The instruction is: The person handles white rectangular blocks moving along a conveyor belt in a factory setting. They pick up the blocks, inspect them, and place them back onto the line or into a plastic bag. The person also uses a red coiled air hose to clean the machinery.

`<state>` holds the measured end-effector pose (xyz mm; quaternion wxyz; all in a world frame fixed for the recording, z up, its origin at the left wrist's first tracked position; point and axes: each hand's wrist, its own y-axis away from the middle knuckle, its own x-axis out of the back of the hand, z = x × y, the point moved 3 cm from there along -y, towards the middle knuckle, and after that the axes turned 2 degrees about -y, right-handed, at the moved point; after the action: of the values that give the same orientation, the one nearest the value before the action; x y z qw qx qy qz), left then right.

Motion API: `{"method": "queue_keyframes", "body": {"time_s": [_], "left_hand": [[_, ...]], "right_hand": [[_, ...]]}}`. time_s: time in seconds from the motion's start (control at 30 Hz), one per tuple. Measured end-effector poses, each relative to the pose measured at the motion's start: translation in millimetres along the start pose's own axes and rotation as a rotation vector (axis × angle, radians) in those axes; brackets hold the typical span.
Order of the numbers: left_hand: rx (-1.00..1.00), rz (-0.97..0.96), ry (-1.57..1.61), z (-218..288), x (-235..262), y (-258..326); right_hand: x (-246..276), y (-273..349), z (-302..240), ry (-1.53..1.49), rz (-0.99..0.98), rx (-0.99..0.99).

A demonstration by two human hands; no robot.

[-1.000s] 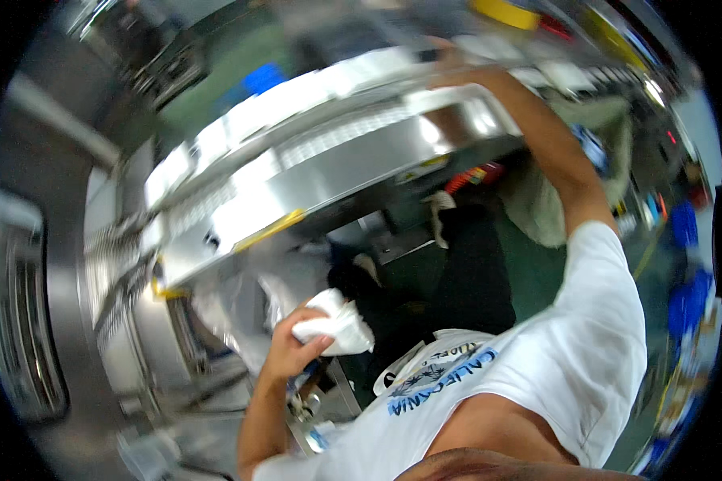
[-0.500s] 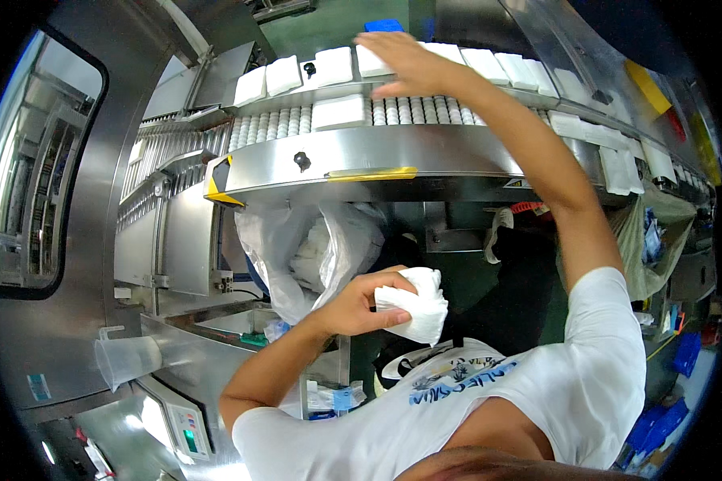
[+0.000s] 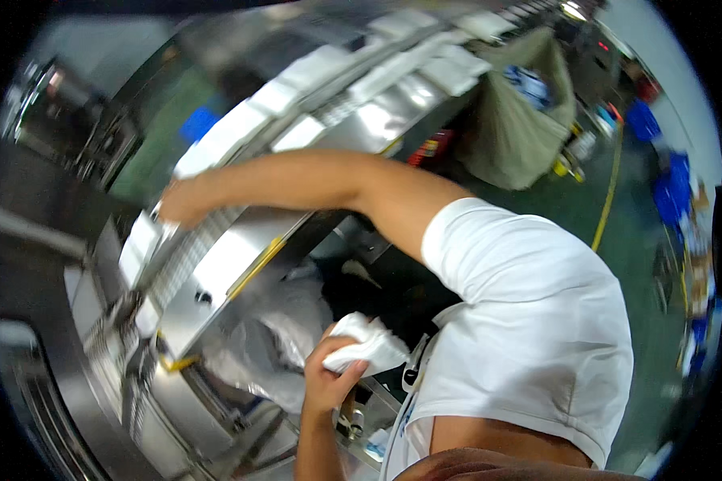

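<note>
A crumpled, folded white tissue-like wad [image 3: 371, 343] is gripped in my left hand [image 3: 329, 377], fingers and thumb wrapped about it, in front of my body. My right arm stretches across the metal conveyor [image 3: 231, 252]. At its end my right hand [image 3: 186, 200] is over the far lane beside flat white pads [image 3: 140, 244]; motion blurs its fingers, so I cannot tell whether it holds one. Further along that lane lie more white pads [image 3: 237, 132] in a row. Another white pad [image 3: 298, 133] sits on the nearer roller lane.
Under the conveyor's near side hangs a clear plastic bag [image 3: 253, 353]. A large greenish cloth sack [image 3: 513, 120] with blue-and-white material in it stands at the far right. Blue bins [image 3: 672, 188] line the right wall, and a yellow line [image 3: 610, 192] crosses the green floor.
The view has swung to the right. My right hand, open above the far lane before, is now lower at the left part of the row. My left hand keeps its hold on the white wad.
</note>
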<state>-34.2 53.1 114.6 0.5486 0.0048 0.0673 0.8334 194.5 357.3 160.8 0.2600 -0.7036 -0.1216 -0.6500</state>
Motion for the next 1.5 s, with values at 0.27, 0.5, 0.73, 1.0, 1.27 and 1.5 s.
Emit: {"method": "queue_keyframes", "body": {"time_s": [0.27, 0.5, 0.73, 1.0, 1.27, 1.5], "left_hand": [[0.023, 0.034, -0.003, 2, 3, 7], [0.070, 0.043, 0.014, 3, -23, -2], [0.044, 0.071, 0.002, 8, -40, -14], [0.015, 0.004, -0.066, -4, -16, -4], [-0.053, -0.171, 0.108, 0, -23, -14], [-0.174, -0.236, -0.009, 11, -21, -6]], "right_hand": [[72, 225, -29, -0.029, 0.452, -0.117], [109, 467, -10, 0.403, 0.047, -0.632], [107, 527, 32, 0.534, 0.138, -0.557], [103, 528, 34, -0.014, 0.073, -0.599], [139, 350, -9, -0.019, 0.170, -0.278], [77, 135, -66, 0.043, 0.335, 0.046]]}}
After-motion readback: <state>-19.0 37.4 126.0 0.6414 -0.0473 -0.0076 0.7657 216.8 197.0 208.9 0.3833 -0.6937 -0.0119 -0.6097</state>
